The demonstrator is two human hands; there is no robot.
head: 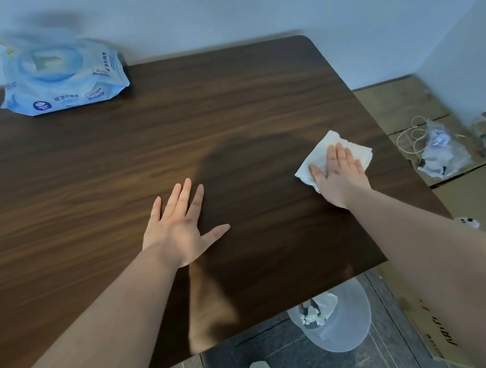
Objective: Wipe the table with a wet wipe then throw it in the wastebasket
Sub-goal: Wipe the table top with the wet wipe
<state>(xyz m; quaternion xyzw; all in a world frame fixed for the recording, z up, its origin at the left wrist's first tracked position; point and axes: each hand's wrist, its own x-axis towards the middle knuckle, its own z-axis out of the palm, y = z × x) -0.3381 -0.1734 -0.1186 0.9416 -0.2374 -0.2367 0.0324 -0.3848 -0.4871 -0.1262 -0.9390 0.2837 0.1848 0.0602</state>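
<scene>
A white wet wipe [353, 148] lies spread on the dark wooden table [107, 172] near its right edge. My right hand [340, 175] presses flat on the wipe, fingers together, covering its near half. My left hand [178, 225] rests flat on the bare tabletop in the middle, fingers spread, holding nothing. A pale translucent wastebasket [341, 323] stands on the floor below the table's front right corner, with crumpled white wipes inside.
A blue wet-wipe pack [62, 81] with its lid up sits at the table's back left against the wall. Flattened cardboard [470, 197] with a plastic bag and a white cable lies on the floor at right. My shoes show below the table's front edge.
</scene>
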